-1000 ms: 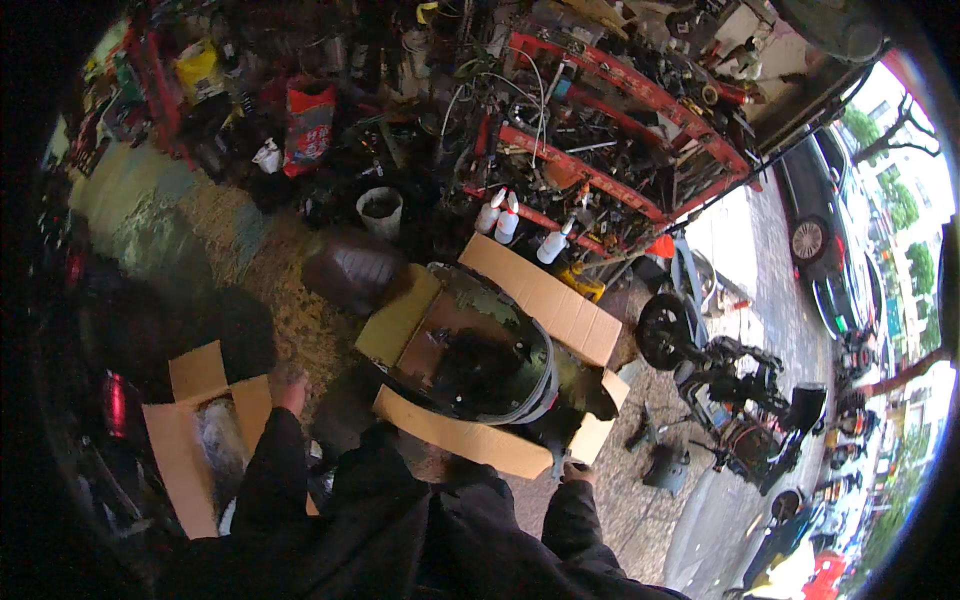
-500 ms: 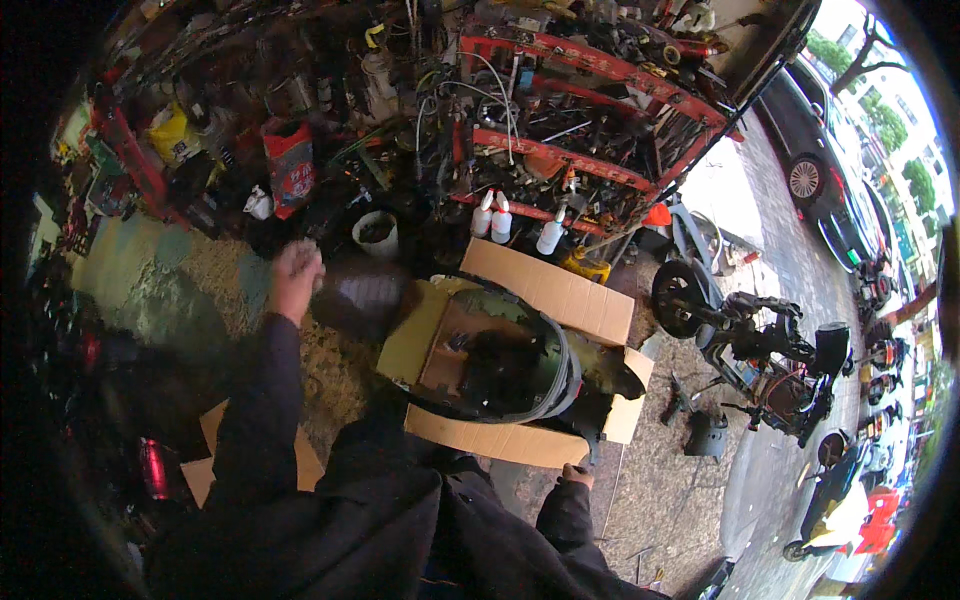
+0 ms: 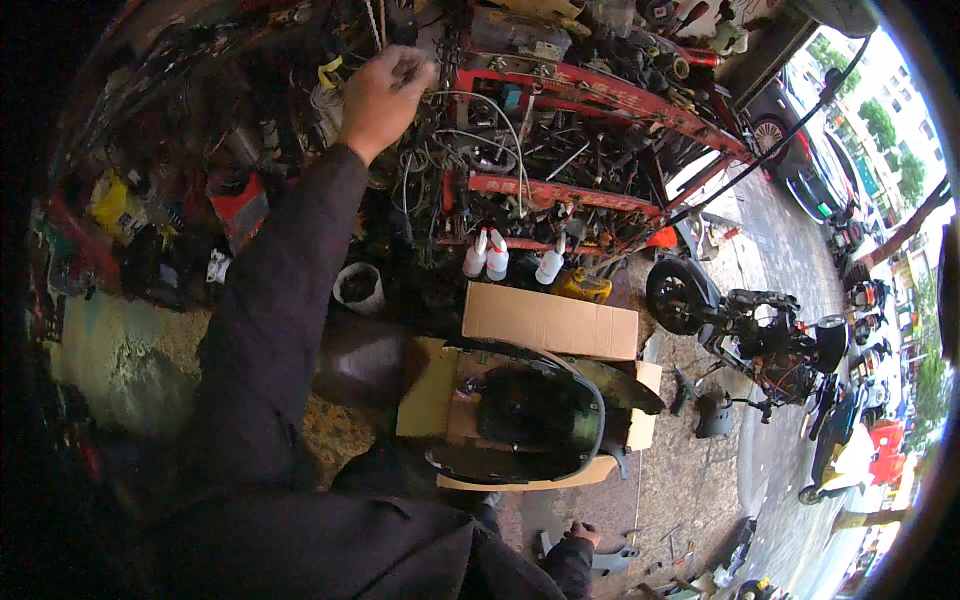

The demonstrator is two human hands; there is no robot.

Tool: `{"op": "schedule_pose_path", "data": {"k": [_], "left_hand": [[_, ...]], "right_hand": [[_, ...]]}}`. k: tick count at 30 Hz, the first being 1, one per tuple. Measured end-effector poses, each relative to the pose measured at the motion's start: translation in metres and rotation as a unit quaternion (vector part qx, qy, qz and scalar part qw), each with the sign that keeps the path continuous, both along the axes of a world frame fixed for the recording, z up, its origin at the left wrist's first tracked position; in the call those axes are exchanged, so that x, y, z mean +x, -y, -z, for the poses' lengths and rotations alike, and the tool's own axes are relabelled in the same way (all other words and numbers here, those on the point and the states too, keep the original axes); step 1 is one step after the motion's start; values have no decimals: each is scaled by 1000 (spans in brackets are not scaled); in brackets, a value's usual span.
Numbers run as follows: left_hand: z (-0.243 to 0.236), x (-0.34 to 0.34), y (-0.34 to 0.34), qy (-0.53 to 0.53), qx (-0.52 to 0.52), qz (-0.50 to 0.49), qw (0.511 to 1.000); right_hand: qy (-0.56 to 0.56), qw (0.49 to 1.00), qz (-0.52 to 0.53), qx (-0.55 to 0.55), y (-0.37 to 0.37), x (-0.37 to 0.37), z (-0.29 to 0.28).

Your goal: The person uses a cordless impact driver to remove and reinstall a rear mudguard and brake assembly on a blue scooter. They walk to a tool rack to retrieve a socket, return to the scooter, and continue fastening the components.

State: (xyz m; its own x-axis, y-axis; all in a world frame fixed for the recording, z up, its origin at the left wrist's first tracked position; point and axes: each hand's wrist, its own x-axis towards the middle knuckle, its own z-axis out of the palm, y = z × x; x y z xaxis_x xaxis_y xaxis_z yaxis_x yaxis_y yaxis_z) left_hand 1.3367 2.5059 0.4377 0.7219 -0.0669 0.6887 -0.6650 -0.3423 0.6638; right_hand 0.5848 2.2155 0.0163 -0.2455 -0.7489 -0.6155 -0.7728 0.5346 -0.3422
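My left hand (image 3: 388, 98) is raised high, arm stretched forward, beside hanging cords and the upper end of a red metal rack (image 3: 560, 85). Its fingers are curled together; what is in them, if anything, I cannot make out. Low at the front, my right hand (image 3: 582, 535) hovers over the floor near a grey curved part (image 3: 612, 562), its fingers bent and closed; their contents are too small to tell. Between the two arms lies an open cardboard box (image 3: 550, 318) with its flaps folded out. A large dark curved plastic shell (image 3: 600, 425), looped at the rim, sits on it.
Spray bottles (image 3: 497, 258) and a yellow jug (image 3: 583, 286) stand under the rack, which is crammed with tools. A white bucket (image 3: 360, 289) is left of them. To the right stands a stripped scooter (image 3: 765, 340), with loose parts on the floor.
My left hand has gone up and forward from beside the bucket to the rack's upper end. My right hand has left the box's near edge. The view has shifted.
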Motion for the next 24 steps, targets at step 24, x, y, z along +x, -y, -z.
{"op": "schedule_pose_path", "data": {"k": [24], "left_hand": [[3, 166, 132, 60, 122, 136, 981]], "right_hand": [[337, 907, -200, -152, -63, 338, -120]]}}
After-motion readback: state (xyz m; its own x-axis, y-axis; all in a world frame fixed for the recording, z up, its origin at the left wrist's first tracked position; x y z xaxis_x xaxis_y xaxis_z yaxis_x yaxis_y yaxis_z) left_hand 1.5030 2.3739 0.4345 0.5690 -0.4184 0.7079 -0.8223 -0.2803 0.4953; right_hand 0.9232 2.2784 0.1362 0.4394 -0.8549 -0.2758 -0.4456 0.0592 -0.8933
